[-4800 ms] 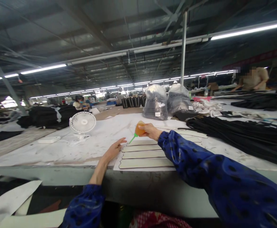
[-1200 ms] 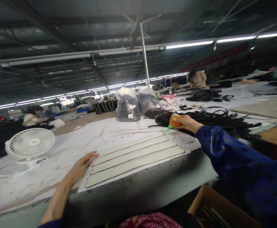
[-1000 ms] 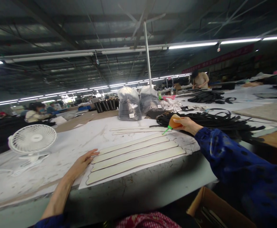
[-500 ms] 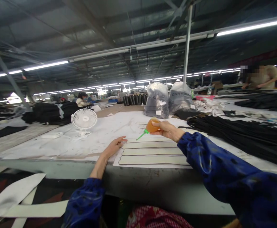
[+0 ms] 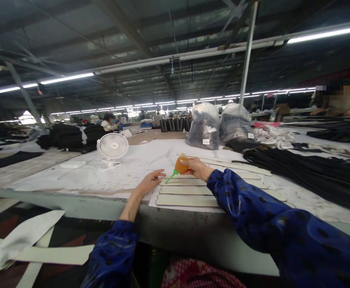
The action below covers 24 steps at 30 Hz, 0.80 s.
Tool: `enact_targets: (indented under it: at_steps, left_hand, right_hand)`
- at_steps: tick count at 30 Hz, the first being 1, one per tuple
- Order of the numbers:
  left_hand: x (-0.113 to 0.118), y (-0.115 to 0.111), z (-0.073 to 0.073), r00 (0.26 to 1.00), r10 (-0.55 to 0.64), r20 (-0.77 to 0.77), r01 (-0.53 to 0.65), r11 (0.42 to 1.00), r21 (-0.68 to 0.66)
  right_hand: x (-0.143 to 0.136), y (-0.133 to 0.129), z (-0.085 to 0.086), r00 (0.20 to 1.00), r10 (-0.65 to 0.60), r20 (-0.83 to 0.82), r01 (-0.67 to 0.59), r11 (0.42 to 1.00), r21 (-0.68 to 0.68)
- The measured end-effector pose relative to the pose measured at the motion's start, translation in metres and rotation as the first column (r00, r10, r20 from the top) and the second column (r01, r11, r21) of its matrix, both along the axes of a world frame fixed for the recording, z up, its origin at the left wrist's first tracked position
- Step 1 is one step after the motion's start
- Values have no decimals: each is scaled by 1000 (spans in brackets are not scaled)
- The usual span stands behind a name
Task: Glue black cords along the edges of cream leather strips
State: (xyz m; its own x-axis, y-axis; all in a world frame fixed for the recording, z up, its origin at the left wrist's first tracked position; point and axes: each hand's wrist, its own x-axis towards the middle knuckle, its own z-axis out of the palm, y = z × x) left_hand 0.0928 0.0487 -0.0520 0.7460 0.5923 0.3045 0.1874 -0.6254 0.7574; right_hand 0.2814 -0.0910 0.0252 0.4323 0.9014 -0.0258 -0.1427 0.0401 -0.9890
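Note:
My right hand [image 5: 199,167] is wrapped round an amber squeeze bottle [image 5: 181,164] with a green nozzle [image 5: 171,176]. The bottle is tilted, its nozzle pointing down and left over the left end of one pale strip [image 5: 182,182]. Whether the tip touches the strip cannot be made out. Several such cream strips with dark edges lie side by side on white paper [image 5: 153,202]. My left hand [image 5: 150,183] rests by their left ends, fingers stretched out and holding nothing. My right forearm hides part of the strips.
A small white fan [image 5: 113,146] stands left on the table, beside a white power strip [image 5: 73,164]. Plastic-wrapped bundles [image 5: 204,126] sit at the back. Black strips [image 5: 301,172] are piled right. Pale cut pieces [image 5: 55,254] lie below left. Another person [image 5: 341,100] works far right.
My right hand has brought the bottle down and left, so the nozzle is now over a strip's left end near my left hand. The view has shifted slightly left.

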Motion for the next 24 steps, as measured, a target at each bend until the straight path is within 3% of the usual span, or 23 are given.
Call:
enact_targets:
  at_steps: [6, 11, 16, 20, 24]
  left_hand:
    - [1, 3, -3, 999, 50, 21, -50, 999, 1]
    - [2, 3, -3, 991, 120, 54, -120, 993, 1]
    - [-6, -7, 17, 967, 230, 107, -238, 969, 67]
    - [-8, -26, 32, 961, 240, 140, -258, 958, 124]
    - [11, -58, 25, 980, 68, 187, -91, 989, 119]
  right_hand:
    - [11, -6, 2, 999, -33, 19, 33, 999, -18]
    - [26, -31, 19, 1000, -16, -6, 16, 1000, 10]
    - [39, -76, 36, 963, -18, -267, 62, 986, 157]
    - [26, -109, 20, 895, 137, -425, -30, 968, 250]
    - [-6, -109, -16, 873, 308, -377, -272, 951, 148]
